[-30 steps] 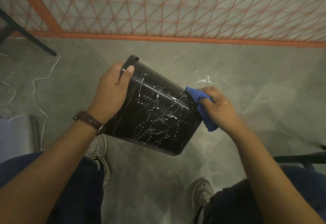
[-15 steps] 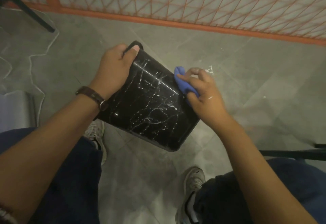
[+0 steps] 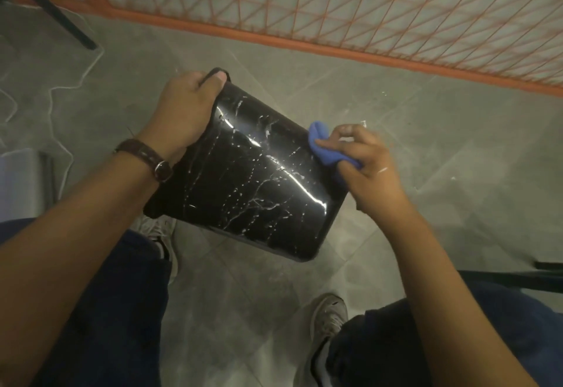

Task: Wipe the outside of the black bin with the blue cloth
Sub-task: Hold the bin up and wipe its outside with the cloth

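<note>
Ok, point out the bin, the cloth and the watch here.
bin (image 3: 243,185), head view, its glossy side wall.
cloth (image 3: 323,146), head view, the bunched fold at the bin's edge.
watch (image 3: 143,155), head view, the strap.

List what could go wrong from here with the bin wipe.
1. The black bin is held tilted off the floor by the left hand at its rim alone; the glossy side could slip.
2. The blue cloth is bunched in the right hand at the bin's edge, so the white streaks across the side may be missed.
</note>
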Motion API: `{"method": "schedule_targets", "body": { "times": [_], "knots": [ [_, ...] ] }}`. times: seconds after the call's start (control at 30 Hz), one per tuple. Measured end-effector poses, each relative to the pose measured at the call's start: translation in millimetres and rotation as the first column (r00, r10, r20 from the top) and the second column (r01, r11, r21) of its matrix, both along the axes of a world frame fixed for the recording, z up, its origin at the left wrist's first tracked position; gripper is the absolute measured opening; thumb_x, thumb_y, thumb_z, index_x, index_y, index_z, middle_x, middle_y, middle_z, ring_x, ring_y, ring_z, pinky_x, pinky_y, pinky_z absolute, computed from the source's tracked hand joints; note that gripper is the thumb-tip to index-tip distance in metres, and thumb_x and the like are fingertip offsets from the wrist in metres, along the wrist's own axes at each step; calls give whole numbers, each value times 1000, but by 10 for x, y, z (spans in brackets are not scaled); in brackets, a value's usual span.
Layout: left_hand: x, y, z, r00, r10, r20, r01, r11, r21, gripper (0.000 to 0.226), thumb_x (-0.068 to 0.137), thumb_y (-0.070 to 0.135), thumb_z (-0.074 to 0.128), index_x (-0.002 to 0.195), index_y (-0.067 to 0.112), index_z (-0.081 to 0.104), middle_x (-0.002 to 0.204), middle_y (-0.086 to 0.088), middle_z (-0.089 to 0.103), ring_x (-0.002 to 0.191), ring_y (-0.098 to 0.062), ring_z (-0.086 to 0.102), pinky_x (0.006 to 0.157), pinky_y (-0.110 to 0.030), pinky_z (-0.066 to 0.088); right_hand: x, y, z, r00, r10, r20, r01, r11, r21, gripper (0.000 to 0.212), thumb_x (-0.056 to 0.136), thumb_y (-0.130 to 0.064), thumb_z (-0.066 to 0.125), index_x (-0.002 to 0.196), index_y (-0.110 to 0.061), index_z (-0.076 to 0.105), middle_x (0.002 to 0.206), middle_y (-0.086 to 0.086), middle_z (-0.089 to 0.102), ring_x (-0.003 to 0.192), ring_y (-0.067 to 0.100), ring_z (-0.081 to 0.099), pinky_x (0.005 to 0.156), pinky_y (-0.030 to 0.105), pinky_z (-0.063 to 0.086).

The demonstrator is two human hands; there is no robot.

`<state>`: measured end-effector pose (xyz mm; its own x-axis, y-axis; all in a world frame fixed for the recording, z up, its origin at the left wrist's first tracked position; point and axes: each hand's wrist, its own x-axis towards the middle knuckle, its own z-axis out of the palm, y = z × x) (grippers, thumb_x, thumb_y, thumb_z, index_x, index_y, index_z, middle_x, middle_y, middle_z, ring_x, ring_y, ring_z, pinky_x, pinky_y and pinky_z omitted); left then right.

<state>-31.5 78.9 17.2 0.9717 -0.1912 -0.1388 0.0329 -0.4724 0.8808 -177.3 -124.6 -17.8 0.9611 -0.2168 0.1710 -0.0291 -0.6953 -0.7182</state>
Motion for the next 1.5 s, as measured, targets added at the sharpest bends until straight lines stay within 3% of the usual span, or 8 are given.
{"method": "schedule_targets", "body": {
  "times": [0.23, 0.47, 0.57, 0.67, 0.97, 1.07, 1.3, 1.5],
  "knots": [
    [21, 4, -51, 999, 34, -40, -35, 998, -45, 30, 96, 35, 45, 70, 24, 54, 73, 7, 56, 65, -5, 52, 63, -19, 42, 20, 238, -77, 987, 155, 39, -148, 979, -141, 46, 75, -16, 44, 112, -25, 69, 115, -7, 56, 101, 26, 51, 90, 30, 34],
    [-13, -61, -54, 996, -17, -86, 14, 999, -32, 30, 97, 34, 43, 74, 19, 55, 70, 2, 56, 61, -10, 52, 54, -16, 42, 46, 220, -95, 995, -87, 52, 94, 983, -159, 50, 76, -8, 44, 118, -24, 64, 118, -4, 52, 102, 17, 39, 92, 2, 20],
    [-49, -60, -49, 996, -32, -84, 32, 999, -4, 32, 97, 34, 42, 70, 20, 53, 67, 1, 54, 58, -11, 51, 48, -13, 40, 29, 248, -138, 998, 56, 8, -56, 997, -55, 49, 77, -9, 45, 119, -25, 64, 115, -11, 50, 104, 18, 46, 96, 13, 29],
    [-59, -50, -37, 995, -69, -77, 67, 997, -23, 32, 97, 36, 42, 75, 19, 57, 73, -1, 57, 66, -15, 54, 61, -24, 43, 62, 57, -68, 990, -130, -59, 139, 971, 195, 38, 83, 1, 50, 105, -22, 70, 99, -20, 49, 95, 9, 52, 80, 8, 40],
    [-116, -76, -13, 989, -141, -53, 138, 988, -66, 32, 96, 38, 44, 84, 15, 62, 78, -6, 58, 72, -20, 55, 66, -31, 44, 59, 124, -55, 990, 143, 15, -143, 990, -1, 53, 71, -1, 50, 117, -24, 63, 115, -15, 49, 107, 10, 49, 100, 18, 30],
    [-150, -73, 29, 976, -207, -64, 201, 975, -92, 28, 97, 38, 43, 82, 23, 62, 77, -1, 60, 72, -16, 58, 68, -30, 47, 62, 10, 19, 999, -31, -17, 34, 973, 229, 43, 75, 3, 48, 103, -24, 67, 101, -19, 51, 97, -10, 50, 90, 8, 36],
    [-261, -159, -50, 980, -195, -45, 192, 979, -71, 27, 96, 33, 46, 79, 20, 61, 71, 2, 60, 62, -6, 56, 64, -22, 45, 97, 323, -51, 987, 148, 62, -150, 988, 27, 47, 77, -14, 45, 119, -24, 63, 114, -20, 45, 106, 10, 45, 100, 15, 28],
    [-285, -144, -32, 951, -296, -91, 288, 953, -91, 31, 97, 37, 44, 83, 16, 63, 78, -10, 58, 73, -23, 57, 72, -41, 48, 104, 235, -21, 997, -83, -9, 83, 983, 164, 46, 76, -18, 41, 113, -24, 66, 100, -15, 51, 106, 20, 52, 96, 29, 41]
  ]
}}
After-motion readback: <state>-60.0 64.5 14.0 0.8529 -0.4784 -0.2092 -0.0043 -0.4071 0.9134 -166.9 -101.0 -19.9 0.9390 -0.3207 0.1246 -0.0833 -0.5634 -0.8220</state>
